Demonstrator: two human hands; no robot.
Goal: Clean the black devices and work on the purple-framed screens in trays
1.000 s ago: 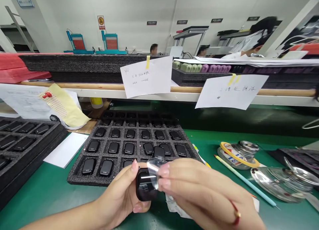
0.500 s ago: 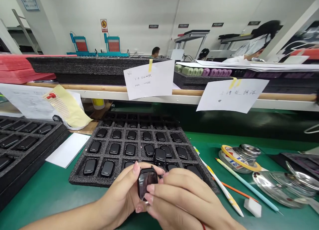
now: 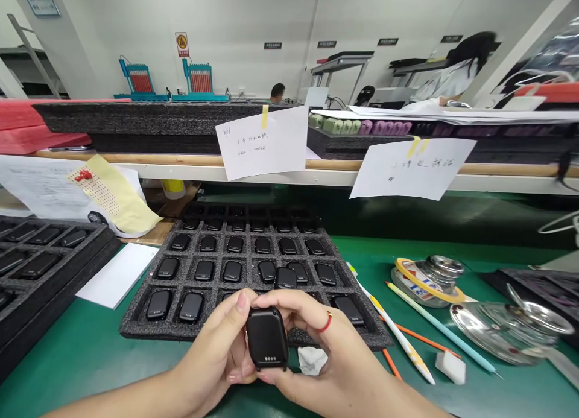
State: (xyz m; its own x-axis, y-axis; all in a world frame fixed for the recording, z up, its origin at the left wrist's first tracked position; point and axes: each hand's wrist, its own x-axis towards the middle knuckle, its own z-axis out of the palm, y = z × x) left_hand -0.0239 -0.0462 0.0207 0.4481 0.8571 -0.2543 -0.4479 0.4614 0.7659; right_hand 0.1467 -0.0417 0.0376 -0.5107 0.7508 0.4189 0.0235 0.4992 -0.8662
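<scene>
A small black watch body (image 3: pixel 267 338) is held between both hands just above the green mat, its back with small contact dots turned toward me. My left hand (image 3: pixel 217 357) grips its left side, thumb on the top corner. My right hand (image 3: pixel 316 351) wraps its right side and underside. Just behind it lies a dark foam tray (image 3: pixel 136 321) with several black watch bodies in its pockets; one watch body (image 3: pixel 286 277) sits raised on the tray. A crumpled clear film (image 3: pixel 312 359) lies on the mat under my right hand.
A second foam tray (image 3: pixel 54 267) of watch bodies stands at the left beside a white paper sheet (image 3: pixel 118 273). To the right lie pens (image 3: pixel 434 324), a white eraser block (image 3: pixel 450 368), a tape roll (image 3: pixel 427 276) and shiny metal dishes (image 3: pixel 506 330). A shelf (image 3: pixel 335 171) with paper notes runs across behind.
The clear film has left the watch body and now lies on the mat. The watch body has been turned over, so its back faces me instead of its glossy screen.
</scene>
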